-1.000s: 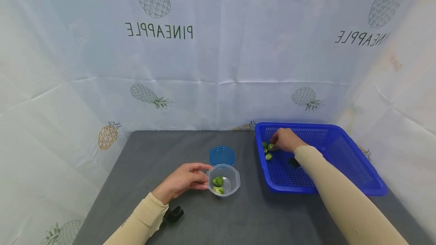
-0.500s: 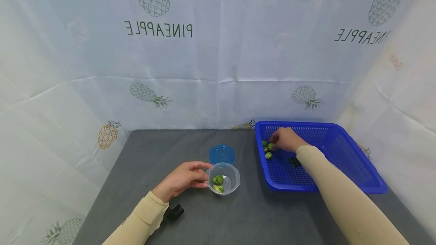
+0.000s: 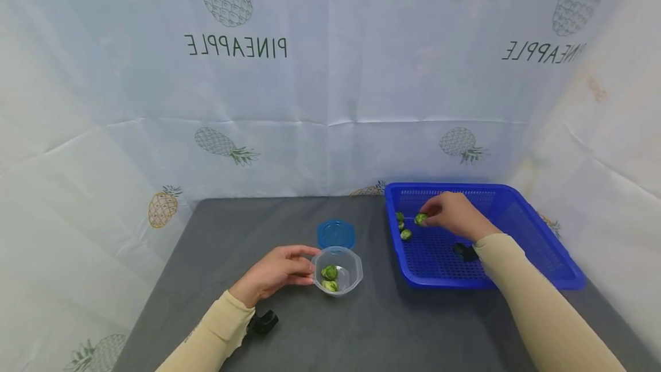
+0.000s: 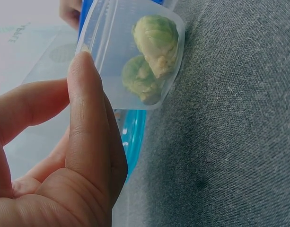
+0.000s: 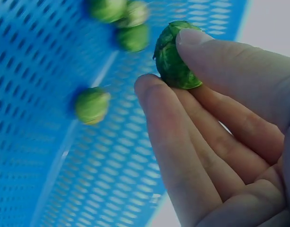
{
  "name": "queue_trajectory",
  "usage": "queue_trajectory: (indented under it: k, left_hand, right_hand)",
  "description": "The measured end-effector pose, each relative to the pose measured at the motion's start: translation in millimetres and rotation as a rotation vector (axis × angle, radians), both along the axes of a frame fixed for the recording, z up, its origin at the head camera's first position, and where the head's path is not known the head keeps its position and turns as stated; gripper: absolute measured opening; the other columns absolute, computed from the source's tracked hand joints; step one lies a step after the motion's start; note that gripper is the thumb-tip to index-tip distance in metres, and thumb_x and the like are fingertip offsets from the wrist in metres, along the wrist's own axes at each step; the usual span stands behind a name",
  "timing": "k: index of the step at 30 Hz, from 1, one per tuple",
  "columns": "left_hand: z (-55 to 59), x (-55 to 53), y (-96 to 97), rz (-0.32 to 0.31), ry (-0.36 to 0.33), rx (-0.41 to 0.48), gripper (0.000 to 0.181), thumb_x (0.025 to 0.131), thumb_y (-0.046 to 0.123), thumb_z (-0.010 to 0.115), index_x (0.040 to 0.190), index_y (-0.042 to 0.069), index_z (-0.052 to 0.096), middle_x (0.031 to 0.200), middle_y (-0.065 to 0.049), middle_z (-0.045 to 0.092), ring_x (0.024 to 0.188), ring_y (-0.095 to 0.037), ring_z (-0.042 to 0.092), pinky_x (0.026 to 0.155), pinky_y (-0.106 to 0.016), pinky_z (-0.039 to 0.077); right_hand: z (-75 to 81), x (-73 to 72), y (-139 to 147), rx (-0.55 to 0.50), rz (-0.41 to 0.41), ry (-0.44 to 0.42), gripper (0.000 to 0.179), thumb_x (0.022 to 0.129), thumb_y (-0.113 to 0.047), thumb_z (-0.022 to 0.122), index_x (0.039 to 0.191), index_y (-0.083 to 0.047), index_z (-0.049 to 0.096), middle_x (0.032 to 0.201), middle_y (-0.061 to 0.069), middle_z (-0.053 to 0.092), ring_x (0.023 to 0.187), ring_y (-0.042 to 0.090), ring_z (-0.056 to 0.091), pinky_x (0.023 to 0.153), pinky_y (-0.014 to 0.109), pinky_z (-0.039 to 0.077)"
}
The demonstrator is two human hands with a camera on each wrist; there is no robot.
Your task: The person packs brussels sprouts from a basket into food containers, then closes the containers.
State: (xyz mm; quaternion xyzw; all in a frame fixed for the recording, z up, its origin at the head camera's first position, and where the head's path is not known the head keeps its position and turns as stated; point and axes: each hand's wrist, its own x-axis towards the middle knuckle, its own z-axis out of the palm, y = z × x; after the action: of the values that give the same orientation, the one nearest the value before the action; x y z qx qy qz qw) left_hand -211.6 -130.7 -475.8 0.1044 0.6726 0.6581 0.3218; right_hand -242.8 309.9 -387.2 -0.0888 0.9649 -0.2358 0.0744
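Note:
My right hand (image 3: 457, 214) pinches a Brussels sprout (image 5: 175, 56) between thumb and fingertips, above the floor of the blue basket (image 3: 428, 283). Other sprouts lie along the basket's left side, one of them (image 5: 92, 105) apart from a small cluster (image 5: 134, 37). On the table, my left hand (image 3: 279, 271) grips the near-left rim of a clear plastic container (image 3: 355, 274). Two Brussels sprouts (image 4: 154, 42) lie inside that container, against each other at its left side. How far the left fingers reach round the outside is partly hidden.
Just behind the container lies a blue lid (image 3: 335, 235) on the grey table (image 3: 248, 223). A white curtain (image 3: 310, 159) with pineapple prints hangs along the back and sides. Black wrist straps (image 3: 263, 322) show under both forearms.
Pinching one sprout, my right hand has drawn it up and to the right, away from the others in the basket. My left hand and the container stay put.

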Motion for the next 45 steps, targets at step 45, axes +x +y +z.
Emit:
queue_trajectory:
  k: [45]
  left_hand:
    - [2.1, -10.8, -17.1, 0.043, 0.024, -0.034, 0.052, 0.106, 0.012, 0.066, 0.156, 0.002, 0.056, 0.127, -0.022, 0.066, 0.098, -0.014, 0.073, 0.097, -0.035, 0.066]
  right_hand:
    - [-39.1, 58.1, -184, -0.175, 0.255, 0.136, 0.024, 0.092, -0.005, 0.085, 0.116, -0.009, 0.082, 0.106, 0.002, 0.077, 0.097, 0.020, 0.074, 0.081, 0.036, 0.066]
